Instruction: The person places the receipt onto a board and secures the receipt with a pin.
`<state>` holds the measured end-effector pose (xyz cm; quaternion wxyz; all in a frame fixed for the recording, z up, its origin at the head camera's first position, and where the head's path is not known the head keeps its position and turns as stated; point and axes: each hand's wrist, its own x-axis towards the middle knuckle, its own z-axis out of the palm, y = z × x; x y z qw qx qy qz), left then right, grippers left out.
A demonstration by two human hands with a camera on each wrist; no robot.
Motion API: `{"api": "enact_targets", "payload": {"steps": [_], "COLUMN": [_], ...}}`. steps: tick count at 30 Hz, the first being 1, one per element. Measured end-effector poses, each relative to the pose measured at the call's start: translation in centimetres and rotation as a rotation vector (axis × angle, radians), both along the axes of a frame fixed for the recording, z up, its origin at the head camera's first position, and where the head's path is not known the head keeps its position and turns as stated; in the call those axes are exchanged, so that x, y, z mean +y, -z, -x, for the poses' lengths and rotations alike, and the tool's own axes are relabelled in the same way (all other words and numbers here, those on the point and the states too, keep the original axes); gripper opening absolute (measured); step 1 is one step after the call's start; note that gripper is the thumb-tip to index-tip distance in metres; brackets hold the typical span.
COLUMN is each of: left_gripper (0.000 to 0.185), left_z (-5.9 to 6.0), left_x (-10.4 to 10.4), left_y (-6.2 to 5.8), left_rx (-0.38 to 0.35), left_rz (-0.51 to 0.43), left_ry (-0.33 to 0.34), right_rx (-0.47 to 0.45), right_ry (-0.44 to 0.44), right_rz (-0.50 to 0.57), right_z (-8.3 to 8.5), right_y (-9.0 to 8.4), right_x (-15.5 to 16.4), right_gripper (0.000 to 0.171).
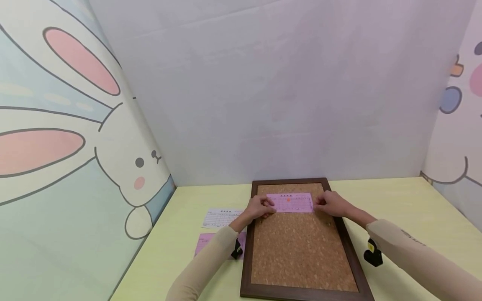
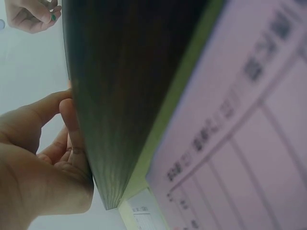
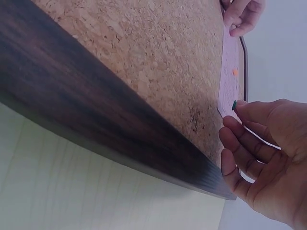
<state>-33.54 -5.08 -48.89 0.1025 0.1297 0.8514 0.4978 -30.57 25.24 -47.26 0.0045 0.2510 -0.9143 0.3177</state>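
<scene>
Pale-green table (image 1: pixel 180 251) is bearing a wood-framed cork board (image 1: pixel 301 246); left hand (image 1: pixel 259 207) is pinching the pink slip (image 1: pixel 291 202), right hand (image 1: pixel 333 204) is pinching a green pin (image 3: pixel 234 105), print unreadable

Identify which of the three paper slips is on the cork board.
The pink slip between both hands; the other pink one and the white one lie on the table.

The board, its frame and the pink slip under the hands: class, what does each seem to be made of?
Board: looks like cork, tan and speckled with a grainy matt face. Frame: probably wood or a wood-look veneer, dark brown with streaky grain visible in the right wrist view. Pink slip: seems to be thin paper, flat, printed with a table, with an orange dot, likely a pin, near its middle.
</scene>
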Motion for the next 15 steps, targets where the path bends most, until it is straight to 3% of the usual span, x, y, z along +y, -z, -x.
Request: {"api": "enact_targets", "payload": {"steps": [9,15], "left_gripper": [0.018,0.017], "left_z": [-0.1,-0.2], "left_x": [0.0,0.0], "left_y": [-0.1,-0.1], "left_rx": [0.000,-0.002], "left_rz": [0.019,0.019], "left_ry": [0.000,-0.006], "right_rx": [0.016,-0.037], "right_ry": [0.011,0.077], "right_rz": [-0.017,-0.019], "right_z": [0.6,1.4], "right_y": [0.1,0.3], "right_x": [-0.4,-0.7], "right_gripper": [0.026,0.019]}}
